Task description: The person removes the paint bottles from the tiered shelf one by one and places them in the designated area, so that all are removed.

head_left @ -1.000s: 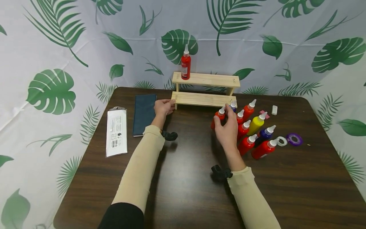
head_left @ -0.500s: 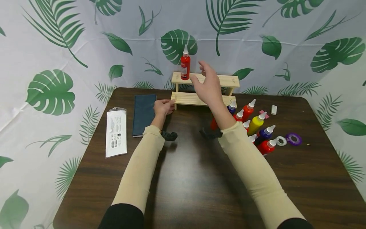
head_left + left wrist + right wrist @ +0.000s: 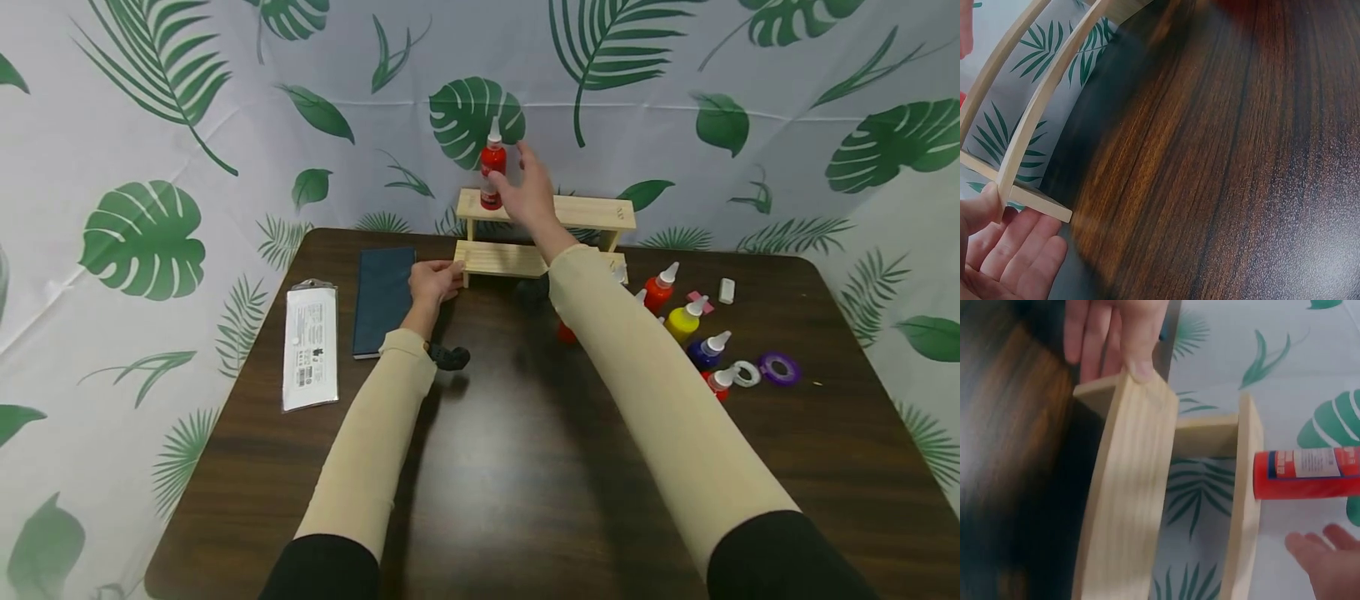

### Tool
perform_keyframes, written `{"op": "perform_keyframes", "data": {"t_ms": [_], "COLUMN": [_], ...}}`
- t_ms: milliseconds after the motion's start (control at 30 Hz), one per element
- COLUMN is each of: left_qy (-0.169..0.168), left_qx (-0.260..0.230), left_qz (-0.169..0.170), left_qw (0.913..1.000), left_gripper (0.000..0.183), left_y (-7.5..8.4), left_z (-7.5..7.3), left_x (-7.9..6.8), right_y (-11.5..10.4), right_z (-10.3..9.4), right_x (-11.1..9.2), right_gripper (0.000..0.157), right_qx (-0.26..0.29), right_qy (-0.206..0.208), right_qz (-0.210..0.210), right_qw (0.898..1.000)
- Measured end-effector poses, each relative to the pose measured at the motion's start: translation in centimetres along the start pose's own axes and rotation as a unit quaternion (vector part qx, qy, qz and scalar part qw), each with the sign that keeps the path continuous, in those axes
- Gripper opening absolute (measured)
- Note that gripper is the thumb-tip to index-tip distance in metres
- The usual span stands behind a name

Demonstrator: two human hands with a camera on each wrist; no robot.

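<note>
A two-tier wooden rack [image 3: 498, 258] stands at the table's back. My left hand [image 3: 435, 283] grips the left end of its lower shelf, thumb on top and fingers beneath, as the left wrist view also shows. A red squeeze bottle [image 3: 492, 158] with a white nozzle stands upright at the left of the upper shelf. Beside it is my right hand [image 3: 529, 192], thumb and fingers spread; in the head view the thumb overlaps the bottle. From the right wrist, a gap shows between these fingertips [image 3: 1297, 544] and the bottle [image 3: 1310, 473].
Several bottles stand at the right, including a red one [image 3: 658, 289], a yellow one [image 3: 682, 322] and a blue one [image 3: 703, 353]; my right sleeve hides others. Past them lie a white block [image 3: 726, 290] and a purple ring [image 3: 793, 372]. A dark notebook [image 3: 382, 300] and white packet [image 3: 310, 346] lie left.
My right hand has left a red bottle on the table at the rack's right and moved up and left to the bottle on the upper shelf. The left hand keeps its hold.
</note>
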State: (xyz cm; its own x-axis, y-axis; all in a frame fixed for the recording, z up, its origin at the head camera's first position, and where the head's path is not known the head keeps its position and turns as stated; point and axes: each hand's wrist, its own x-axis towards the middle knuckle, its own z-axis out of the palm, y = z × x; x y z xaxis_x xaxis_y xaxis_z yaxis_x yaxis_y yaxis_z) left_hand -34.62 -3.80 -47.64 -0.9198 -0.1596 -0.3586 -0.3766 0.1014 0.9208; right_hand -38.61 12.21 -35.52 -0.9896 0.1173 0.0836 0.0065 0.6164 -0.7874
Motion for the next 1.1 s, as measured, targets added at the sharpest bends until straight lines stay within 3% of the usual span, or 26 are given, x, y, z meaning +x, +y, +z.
{"op": "perform_keyframes", "data": {"t_ms": [233,433,667,867,1100], "left_qy": [0.002,-0.001,0.005,0.005,0.009], "left_qx": [-0.006,-0.010,-0.010,-0.010,-0.007], "left_qz": [0.004,0.006,-0.004,-0.002,0.005], "left_qw": [1.0000,0.9999,0.9999,0.9999,0.9999], "left_gripper": [0.037,0.037,0.036,0.036,0.037], "left_y": [0.0,-0.1,-0.2,-0.2,-0.2], "left_z": [0.1,0.1,0.2,0.4,0.4], "left_x": [-0.2,-0.2,-0.1,-0.1,-0.2], "right_y": [-1.1,-1.7,-0.3,1.0,2.9], "right_z": [0.3,0.8,1.6,1.7,0.2], "right_x": [0.2,-0.2,-1.3,-4.7,-11.4], "right_gripper": [0.071,0.055,0.046,0.045,0.045], "right_qx": [0.006,0.044,0.107,0.177,0.239], "right_qy": [-0.045,-0.005,0.047,0.093,0.120], "right_qz": [-0.027,-0.003,-0.013,-0.028,-0.061], "right_qw": [0.999,0.999,0.993,0.979,0.962]}}
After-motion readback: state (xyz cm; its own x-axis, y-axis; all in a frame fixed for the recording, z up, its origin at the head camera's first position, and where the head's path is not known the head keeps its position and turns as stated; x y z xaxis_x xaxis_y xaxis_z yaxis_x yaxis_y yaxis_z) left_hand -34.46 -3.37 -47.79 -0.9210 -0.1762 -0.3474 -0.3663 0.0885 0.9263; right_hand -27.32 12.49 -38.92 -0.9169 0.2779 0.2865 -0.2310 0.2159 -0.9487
